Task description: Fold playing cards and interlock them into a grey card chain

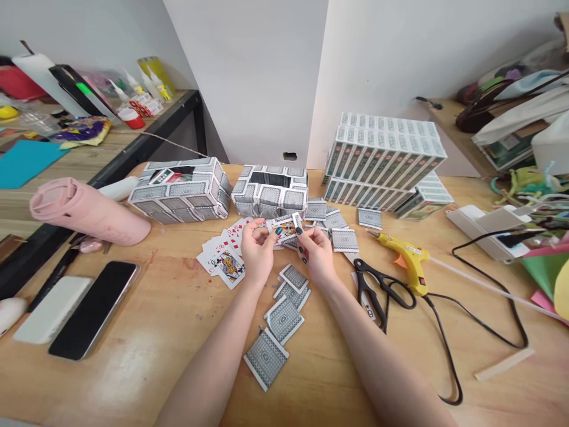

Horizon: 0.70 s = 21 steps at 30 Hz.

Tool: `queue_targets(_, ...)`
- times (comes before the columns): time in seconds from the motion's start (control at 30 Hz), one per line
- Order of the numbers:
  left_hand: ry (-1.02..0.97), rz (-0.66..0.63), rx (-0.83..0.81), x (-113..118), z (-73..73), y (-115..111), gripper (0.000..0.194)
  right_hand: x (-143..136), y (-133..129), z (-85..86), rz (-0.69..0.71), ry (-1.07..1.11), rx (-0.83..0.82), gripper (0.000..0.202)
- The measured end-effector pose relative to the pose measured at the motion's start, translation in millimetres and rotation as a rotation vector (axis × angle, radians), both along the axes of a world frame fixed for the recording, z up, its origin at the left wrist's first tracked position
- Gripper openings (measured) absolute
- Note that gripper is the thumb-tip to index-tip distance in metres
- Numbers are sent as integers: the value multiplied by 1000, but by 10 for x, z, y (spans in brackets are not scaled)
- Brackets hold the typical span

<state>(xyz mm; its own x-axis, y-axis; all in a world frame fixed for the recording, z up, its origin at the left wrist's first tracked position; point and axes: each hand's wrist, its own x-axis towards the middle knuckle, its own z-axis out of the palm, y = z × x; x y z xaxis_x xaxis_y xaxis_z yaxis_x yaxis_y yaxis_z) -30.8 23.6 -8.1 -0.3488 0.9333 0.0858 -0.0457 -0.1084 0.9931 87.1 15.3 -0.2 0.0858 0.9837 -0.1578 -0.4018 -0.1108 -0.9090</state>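
Observation:
A playing card (284,228), face side showing, is held between my two hands at the middle of the table. My left hand (259,244) pinches its left end with thumb and fingers. At its right end, my right hand (313,246) grips the folded white edge. Face-up playing cards (227,252) are fanned out beside my left hand. Below, between my forearms, folded cards (284,319) lie with patterned backs up. More folded cards (344,240) lie beyond my right hand. Just behind my hands stands a box covered in cards (269,198).
A second card-covered box (180,193) stands at left, near a pink rolled pouch (89,212) and a phone (94,309). Black scissors (384,290) and a yellow glue gun (411,261) with its cord lie right. Stacked card packs (384,160) stand against the wall.

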Motion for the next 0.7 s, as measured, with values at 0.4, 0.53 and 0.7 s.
queue_targets(0.4, 216, -89, 70, -94, 45, -15, 20, -15, -16, 4, 50, -240, 136, 26)
queue_targets(0.53, 379, -106, 121, -123, 57, -49, 22, -11, -18, -11, 97, -264, 107, 21)
queue_targets(0.7, 558, -179, 196, -110, 56, -80, 24, -16, -42, 13, 210, -289, 104, 21)
